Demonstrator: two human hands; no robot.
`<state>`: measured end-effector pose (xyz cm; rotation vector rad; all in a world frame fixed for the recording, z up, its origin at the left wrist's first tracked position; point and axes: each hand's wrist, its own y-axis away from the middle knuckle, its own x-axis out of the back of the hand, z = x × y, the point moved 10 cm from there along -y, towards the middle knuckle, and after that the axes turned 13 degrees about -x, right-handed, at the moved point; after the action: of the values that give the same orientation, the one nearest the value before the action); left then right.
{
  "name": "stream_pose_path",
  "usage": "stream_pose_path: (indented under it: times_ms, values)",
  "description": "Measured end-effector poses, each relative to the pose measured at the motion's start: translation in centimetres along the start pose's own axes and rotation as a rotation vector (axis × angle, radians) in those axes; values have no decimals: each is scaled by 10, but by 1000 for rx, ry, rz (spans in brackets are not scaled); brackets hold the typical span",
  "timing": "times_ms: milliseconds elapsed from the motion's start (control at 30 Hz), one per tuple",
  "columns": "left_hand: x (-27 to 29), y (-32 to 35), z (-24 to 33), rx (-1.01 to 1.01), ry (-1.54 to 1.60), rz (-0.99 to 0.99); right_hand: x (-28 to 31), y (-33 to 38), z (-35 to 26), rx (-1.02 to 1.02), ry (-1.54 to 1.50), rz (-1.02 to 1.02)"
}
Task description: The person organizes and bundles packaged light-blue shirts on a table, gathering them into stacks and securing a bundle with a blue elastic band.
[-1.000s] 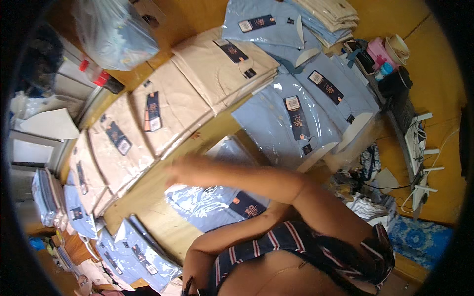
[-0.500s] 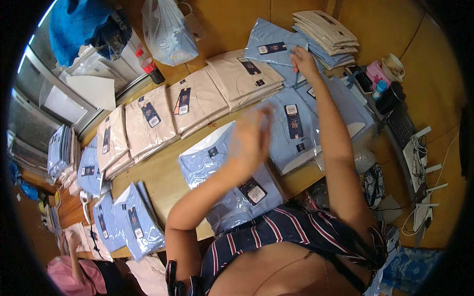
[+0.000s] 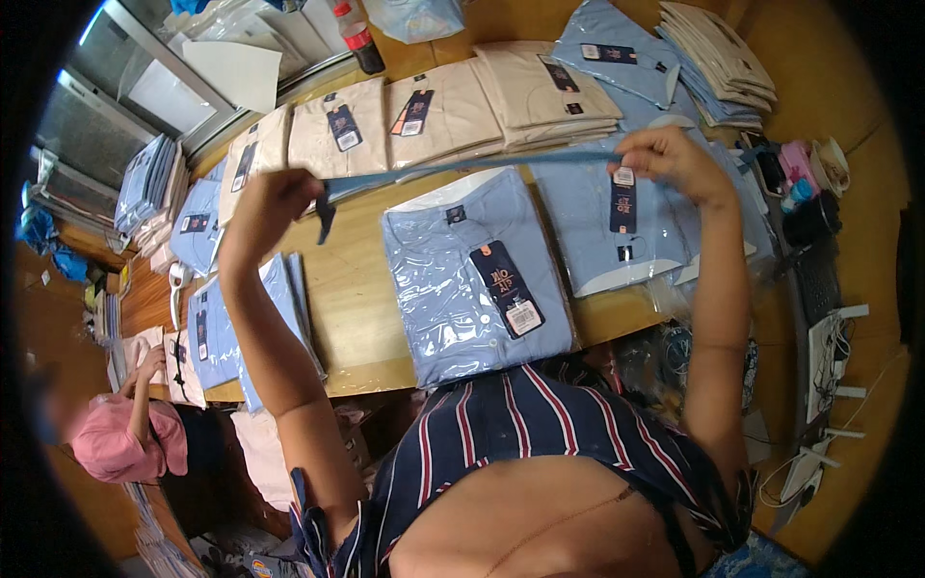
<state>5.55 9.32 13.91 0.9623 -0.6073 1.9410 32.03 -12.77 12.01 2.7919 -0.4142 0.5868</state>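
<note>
Left hand point(image 3: 275, 197) and right hand point(image 3: 665, 154) stretching a blue strap point(image 3: 462, 166), above a bagged blue shirt point(image 3: 472, 275), wooden table point(image 3: 347, 289)

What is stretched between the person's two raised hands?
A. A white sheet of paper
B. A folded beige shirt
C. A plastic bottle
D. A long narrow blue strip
D: the left hand and right hand each grip one end of a thin blue strip pulled taut above the bagged blue shirt on the wooden table.

The light is even and rather bright, with soft shadows only. Small glare lies on the clear plastic bag of the folded light-blue shirt point(image 3: 472, 275). The wooden bench point(image 3: 352, 289) edges bend near the black rim, where details become blurred.
</note>
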Motion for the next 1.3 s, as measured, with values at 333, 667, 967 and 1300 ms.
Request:
stream_pose_path:
  times_ms: [333, 667, 967, 1300]
  values:
    - [-152, 66, 26, -54, 998, -473, -100, 0, -23, 186, 231, -357]
    - [-179, -45, -205, 236, 435, 113, -93, -198, 174, -297, 194, 185]
    - [-212, -24, -187, 425, 917, 160, -144, -205, 243, -599, -517, -113]
    - [-224, 91, -115, 199, 475, -510, -148, -158, 179, -588, 162, -530]
